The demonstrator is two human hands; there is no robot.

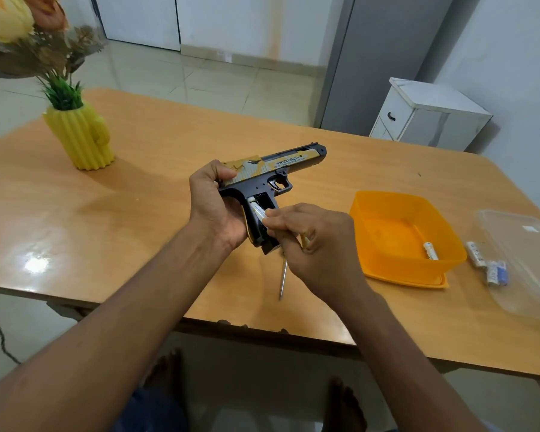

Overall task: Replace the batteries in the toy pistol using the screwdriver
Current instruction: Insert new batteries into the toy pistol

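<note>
Pistol [272, 179], one, gripped in left hand [214, 207]; right hand [312, 241] fingers pinch one battery [258, 212] at its grip while clasping one screwdriver [283, 277]. One battery [430, 251] in orange tub [387, 266]; two batteries [487, 263] on counter [138, 194], right.

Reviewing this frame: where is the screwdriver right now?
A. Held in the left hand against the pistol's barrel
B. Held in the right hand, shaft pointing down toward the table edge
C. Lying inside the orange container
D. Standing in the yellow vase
B. The screwdriver sits in the right hand, its metal shaft sticking out below the hand, while that hand's fingers pinch a battery at the toy pistol grip.
</note>
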